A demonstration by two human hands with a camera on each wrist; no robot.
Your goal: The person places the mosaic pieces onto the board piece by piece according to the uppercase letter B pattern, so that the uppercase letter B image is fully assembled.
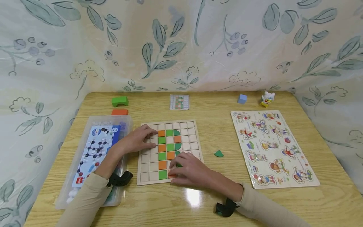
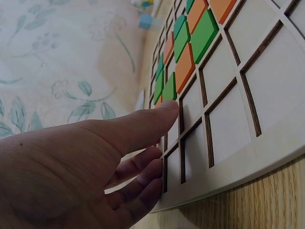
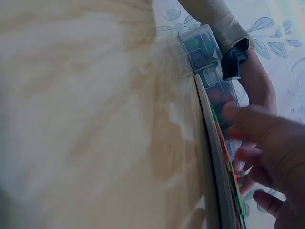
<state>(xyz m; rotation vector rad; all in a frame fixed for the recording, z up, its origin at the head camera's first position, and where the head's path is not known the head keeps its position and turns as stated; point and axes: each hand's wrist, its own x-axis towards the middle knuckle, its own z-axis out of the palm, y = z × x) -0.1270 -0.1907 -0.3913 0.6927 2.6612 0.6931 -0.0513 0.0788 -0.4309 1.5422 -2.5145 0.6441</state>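
Observation:
A wooden grid board (image 1: 148,159) holds orange and green square tiles, with green quarter-round tiles along their right side. My left hand (image 1: 138,138) rests at the board's left edge, thumb and fingers loosely spread; in the left wrist view its thumb lies over the grid beside a green tile (image 2: 169,87). Over the lower right of the tiles is my right hand (image 1: 193,170), fingers bent down onto them and partly covering an orange tile (image 1: 171,174). No piece shows between its fingers. A loose green quarter-round tile (image 1: 218,154) lies right of the board.
Left stands a clear plastic box (image 1: 66,186) with a molecule-model label. Behind are a green block (image 1: 120,101), an orange block (image 1: 119,112), a pattern card (image 1: 179,102), a blue cube (image 1: 242,99) and a small figurine (image 1: 267,99). A picture puzzle board (image 1: 272,154) lies right.

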